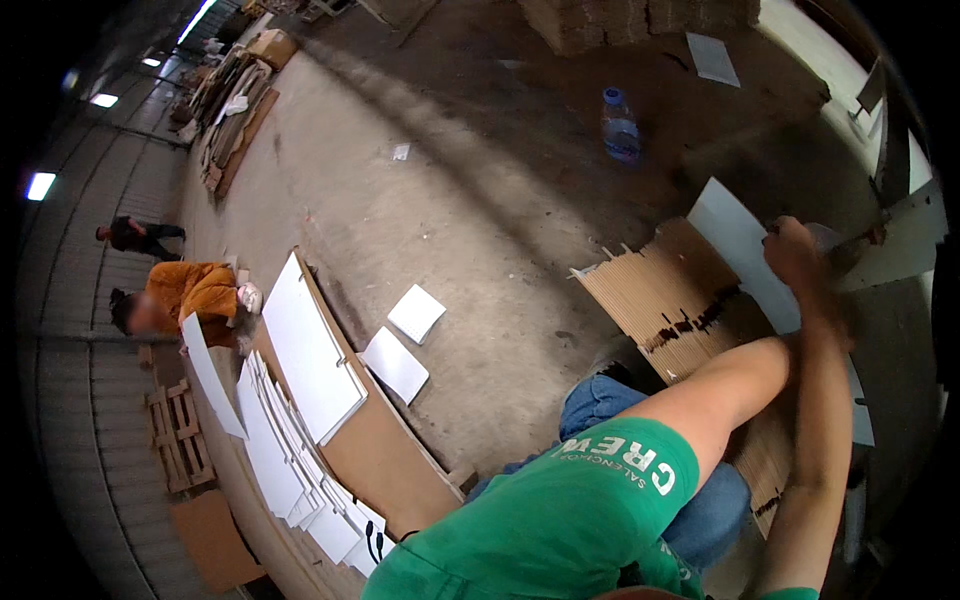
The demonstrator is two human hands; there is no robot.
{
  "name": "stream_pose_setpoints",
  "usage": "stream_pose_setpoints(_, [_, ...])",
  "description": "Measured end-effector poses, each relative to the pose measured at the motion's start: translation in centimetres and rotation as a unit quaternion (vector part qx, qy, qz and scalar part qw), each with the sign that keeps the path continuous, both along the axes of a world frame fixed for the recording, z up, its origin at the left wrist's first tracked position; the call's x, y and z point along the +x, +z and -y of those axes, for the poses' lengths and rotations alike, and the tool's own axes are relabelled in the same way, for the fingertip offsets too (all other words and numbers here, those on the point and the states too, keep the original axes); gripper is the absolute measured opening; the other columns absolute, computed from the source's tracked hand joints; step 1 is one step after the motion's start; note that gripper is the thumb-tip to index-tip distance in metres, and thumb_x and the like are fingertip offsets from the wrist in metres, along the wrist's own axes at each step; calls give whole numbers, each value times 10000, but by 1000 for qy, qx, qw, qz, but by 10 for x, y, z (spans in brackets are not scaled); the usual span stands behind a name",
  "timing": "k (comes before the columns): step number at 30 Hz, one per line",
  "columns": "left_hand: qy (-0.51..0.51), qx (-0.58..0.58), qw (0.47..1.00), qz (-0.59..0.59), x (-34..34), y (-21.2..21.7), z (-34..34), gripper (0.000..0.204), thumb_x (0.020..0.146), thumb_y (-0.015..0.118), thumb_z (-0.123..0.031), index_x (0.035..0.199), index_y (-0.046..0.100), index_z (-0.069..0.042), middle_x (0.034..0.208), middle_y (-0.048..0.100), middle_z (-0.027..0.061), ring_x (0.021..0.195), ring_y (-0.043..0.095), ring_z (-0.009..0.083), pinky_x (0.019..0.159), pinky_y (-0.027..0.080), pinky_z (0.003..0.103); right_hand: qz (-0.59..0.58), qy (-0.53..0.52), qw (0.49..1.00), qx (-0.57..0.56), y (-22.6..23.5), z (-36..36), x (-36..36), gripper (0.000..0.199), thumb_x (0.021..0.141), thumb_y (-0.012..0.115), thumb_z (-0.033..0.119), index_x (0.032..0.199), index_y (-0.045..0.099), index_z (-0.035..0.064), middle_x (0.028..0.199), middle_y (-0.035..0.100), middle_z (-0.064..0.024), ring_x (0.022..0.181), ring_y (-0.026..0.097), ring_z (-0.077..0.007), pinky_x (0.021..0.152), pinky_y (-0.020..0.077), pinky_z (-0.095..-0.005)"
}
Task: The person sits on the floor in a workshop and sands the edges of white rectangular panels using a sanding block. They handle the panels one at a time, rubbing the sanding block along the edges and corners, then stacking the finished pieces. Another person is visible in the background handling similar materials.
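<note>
At right, over corrugated cardboard [665, 300] on the floor: right hand [795, 255], grip closed on edge of white sheet [735, 240]. Left hand hidden behind right arm; grip cannot be told. Beyond grip: water bottle [620, 126].

1. The person wears a green short-sleeved shirt [560, 520] with white letters printed on the sleeve.
2. Blue jeans [700, 510] cover the legs.
3. Both forearms are bare, with no gloves and no watch visible.

Right hand [793, 250] grips white sheet [735, 240] over corrugated cardboard [650, 300]; water bottle [620, 125] on concrete floor [450, 200].
</note>
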State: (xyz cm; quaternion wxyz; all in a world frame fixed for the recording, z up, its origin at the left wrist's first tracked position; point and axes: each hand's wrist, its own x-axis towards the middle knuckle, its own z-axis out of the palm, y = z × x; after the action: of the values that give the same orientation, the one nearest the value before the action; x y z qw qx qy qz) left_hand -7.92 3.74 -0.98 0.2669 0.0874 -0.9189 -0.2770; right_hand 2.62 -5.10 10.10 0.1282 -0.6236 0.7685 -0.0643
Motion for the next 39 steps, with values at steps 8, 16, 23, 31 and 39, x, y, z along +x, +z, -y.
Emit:
stream_pose_setpoints(8, [-1, 49, 999, 10, 35, 12, 17, 208, 839, 454, -266, 949, 553, -120, 923, 558, 148, 915, 513, 300, 776, 397, 429, 343, -125, 930, -37, 84, -131, -85, 252, 788, 546, 170, 1007, 574, 48, 739, 570, -47, 643, 512, -105, 546, 430, -222])
stream_pose_setpoints(16, [33, -43, 988, 142, 44, 44, 22, 251, 819, 503, -330, 949, 540, -118, 815, 594, 146, 809, 567, 340, 695, 430, 465, 520, -278, 794, -145, 119, -275, -183, 337, 813, 568, 202, 1120, 524, 69, 786, 583, -51, 635, 531, -121, 470, 387, -224])
stream_pose_setpoints(23, [58, -101, 988, 98, 42, 36, 23, 174, 810, 520, -278, 873, 543, -118, 762, 599, 101, 796, 572, 292, 796, 362, 463, 46, -332, 926, 174, 61, -270, -206, 535, 845, 359, 528, 948, 572, 49, 778, 612, -156, 768, 610, -194, 665, 455, -315])
stream_pose_setpoints(31, [32, -74, 994, 71, 43, 33, 25, 249, 810, 515, -334, 914, 539, -109, 757, 599, 155, 737, 571, 354, 678, 424, 475, -54, -241, 969, -20, -5, -252, -205, 349, 841, 499, 319, 862, 567, -22, 668, 594, -170, 626, 602, -304, 626, 461, -380])
stream_pose_setpoints(39, [30, -85, 994, 57, 47, 28, 20, 206, 809, 526, -285, 882, 501, -94, 728, 580, 158, 718, 573, 346, 627, 432, 468, -121, -207, 969, -57, -15, -254, -205, 293, 840, 482, 280, 772, 562, 6, 605, 568, -186, 619, 588, -336, 600, 453, -438])
